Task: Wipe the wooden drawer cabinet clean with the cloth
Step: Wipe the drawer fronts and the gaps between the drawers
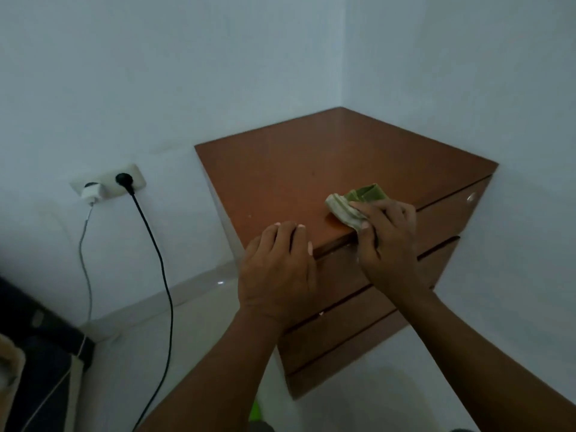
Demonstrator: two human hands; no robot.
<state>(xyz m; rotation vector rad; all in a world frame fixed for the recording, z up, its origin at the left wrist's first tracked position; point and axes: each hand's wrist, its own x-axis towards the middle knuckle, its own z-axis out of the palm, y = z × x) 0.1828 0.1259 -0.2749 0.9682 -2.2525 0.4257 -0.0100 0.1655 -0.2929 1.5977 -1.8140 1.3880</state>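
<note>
A reddish-brown wooden drawer cabinet [296,169] stands in the room's corner, its drawer fronts facing right. My right hand [386,241] grips a folded green and beige cloth [352,204] and holds it against the near front edge of the cabinet top. My left hand [277,269] rests on the cabinet's near left corner, fingers curled over the top edge. The drawer fronts below are partly hidden by both arms.
A wall socket [109,183] to the left holds a white charger [92,193] and a black plug [124,179], with cables hanging to the pale tiled floor [202,322]. A dark object [34,347] lies at the lower left. White walls close in behind and to the right.
</note>
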